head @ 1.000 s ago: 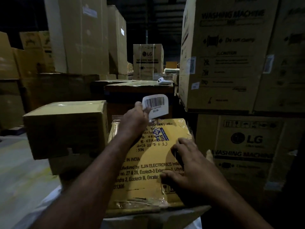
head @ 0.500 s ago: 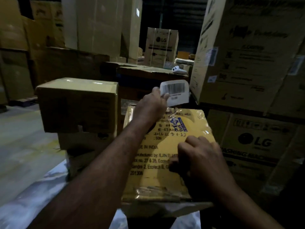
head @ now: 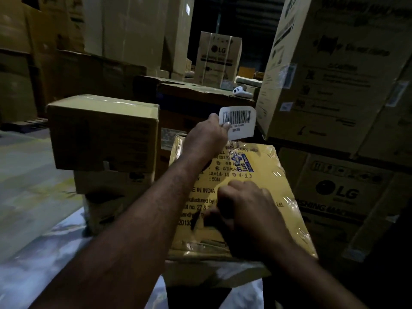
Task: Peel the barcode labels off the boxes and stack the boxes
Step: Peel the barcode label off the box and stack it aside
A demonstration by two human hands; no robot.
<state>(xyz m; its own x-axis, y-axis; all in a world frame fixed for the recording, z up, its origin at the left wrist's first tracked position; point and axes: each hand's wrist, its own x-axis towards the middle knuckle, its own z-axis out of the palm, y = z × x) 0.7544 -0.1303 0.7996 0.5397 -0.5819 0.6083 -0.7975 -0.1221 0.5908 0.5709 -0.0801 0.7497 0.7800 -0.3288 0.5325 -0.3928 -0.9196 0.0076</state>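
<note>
- The left hand [head: 207,139] pinches a white barcode label [head: 238,123] by its left edge between thumb and fingertips, the other fingers folded in; the label hangs in the air above the far edge of the box, fully clear of it
- The yellow, film-wrapped cardboard box [head: 263,168] with printed and handwritten text lies flat in front of the person, on top of something pale that is mostly hidden
- The right hand [head: 247,210] rests on the near half of the box top with its fingers curled under and knuckles up; nothing shows in its grip, though the fingertips are in shadow
- A second ago those same fingers lie spread flat on the box, so the bracing press gives way to a loose fist, while the label is lifted free in every view
- My reading: the peel on this box is done, and what remains is to get rid of the label and move the box
- The likely destination is the stack of plain brown cardboard boxes [head: 102,132] just to the left, whose top box has a bare upper face
- Both hands need to be free for that lift, and a sticky label may cling to the fingers
- Large printed washing-machine cartons [head: 334,192] stand close on the right, leaving little room on that side
</note>
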